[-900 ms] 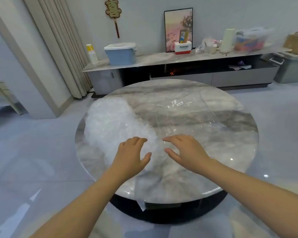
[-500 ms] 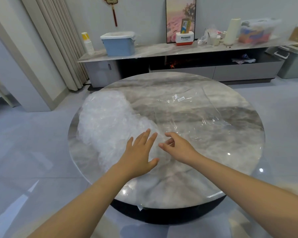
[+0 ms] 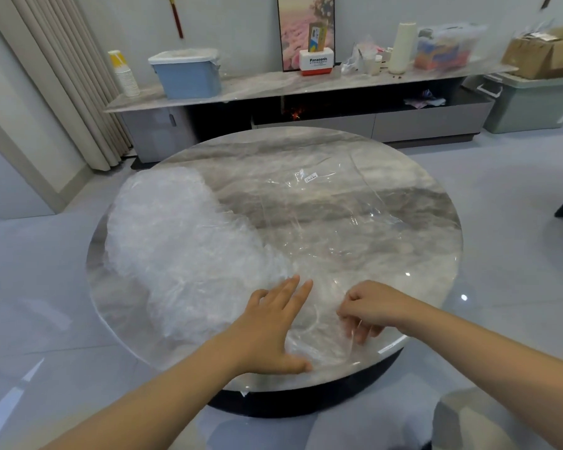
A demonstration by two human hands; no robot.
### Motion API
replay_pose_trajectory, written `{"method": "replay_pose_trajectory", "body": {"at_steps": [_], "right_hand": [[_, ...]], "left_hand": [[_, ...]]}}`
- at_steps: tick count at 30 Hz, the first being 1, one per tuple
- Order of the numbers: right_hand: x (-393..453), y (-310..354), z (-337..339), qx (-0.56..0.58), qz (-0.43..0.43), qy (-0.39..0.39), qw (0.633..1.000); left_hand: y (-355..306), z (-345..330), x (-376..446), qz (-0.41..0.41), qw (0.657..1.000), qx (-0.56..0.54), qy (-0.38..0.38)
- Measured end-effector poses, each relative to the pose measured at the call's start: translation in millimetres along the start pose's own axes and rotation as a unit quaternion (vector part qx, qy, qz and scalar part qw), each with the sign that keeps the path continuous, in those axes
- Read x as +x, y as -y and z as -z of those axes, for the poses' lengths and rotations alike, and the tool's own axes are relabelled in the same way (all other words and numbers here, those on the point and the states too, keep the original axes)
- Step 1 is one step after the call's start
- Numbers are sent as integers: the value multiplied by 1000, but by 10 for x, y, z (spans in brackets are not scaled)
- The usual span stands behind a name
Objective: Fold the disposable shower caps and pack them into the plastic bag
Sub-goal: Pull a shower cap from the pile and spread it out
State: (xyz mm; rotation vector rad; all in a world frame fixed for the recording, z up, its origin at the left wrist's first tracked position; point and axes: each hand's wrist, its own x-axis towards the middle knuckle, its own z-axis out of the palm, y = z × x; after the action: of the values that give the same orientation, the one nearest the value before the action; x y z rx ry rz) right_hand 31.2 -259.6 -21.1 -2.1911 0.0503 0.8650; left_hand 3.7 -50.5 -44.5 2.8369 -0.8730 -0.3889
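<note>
Both bare forearms reach in from the near edge of the round grey marble surface (image 3: 387,164). The left hand (image 3: 270,329) lies palm down with its fingers straight and slightly spread, pointing toward the far edge, the thumb stretched out sideways near the near edge; it presses flat on thin clear film at the near end of the heaped white crinkled disposable shower caps (image 3: 176,254). That heap runs along the left edge of the surface, from the far left down to the left hand. The right hand (image 3: 371,308), just beside the left and apart from it, has its knuckles up and fingers curled under, pinching a fold of clear film close to the near edge. The large transparent plastic bag (image 3: 338,216) lies spread flat over the middle and right of the surface, a small white label near its far end. Whether the pinched film belongs to a cap or to the bag cannot be told.
</note>
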Motion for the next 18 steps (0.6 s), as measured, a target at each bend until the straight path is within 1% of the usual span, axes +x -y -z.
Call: {"method": "replay_pose_trajectory", "body": {"at_steps": [2, 3, 5, 7, 9, 12, 14, 15, 18], "right_hand": [[-21, -144, 2, -58, -15, -3, 998], [-6, -204, 5, -86, -12, -31, 996], [47, -289, 28, -138, 9, -120, 983], [122, -281, 50, -165, 48, -193, 966], [214, -233, 59, -178, 109, -244, 947], [342, -145, 47, -219, 188, -306, 907], [447, -124, 28, -274, 209, -303, 889], [522, -126, 26, -296, 202, -285, 889], [719, -213, 53, -332, 145, -215, 907]], "left_hand": [[-52, -76, -7, -13, 999, -4, 34], [-66, -109, -5, -16, 999, -5, 46], [-74, -175, 23, -14, 998, -8, 58], [-46, -203, 83, -1, 999, -9, 52], [-2, -202, 164, 16, 999, -11, 44], [77, -176, 273, 34, 999, -3, 33], [119, -177, 326, 43, 999, 4, 32], [142, -181, 351, 46, 998, 6, 34], [165, -197, 381, 50, 997, 17, 51]]}}
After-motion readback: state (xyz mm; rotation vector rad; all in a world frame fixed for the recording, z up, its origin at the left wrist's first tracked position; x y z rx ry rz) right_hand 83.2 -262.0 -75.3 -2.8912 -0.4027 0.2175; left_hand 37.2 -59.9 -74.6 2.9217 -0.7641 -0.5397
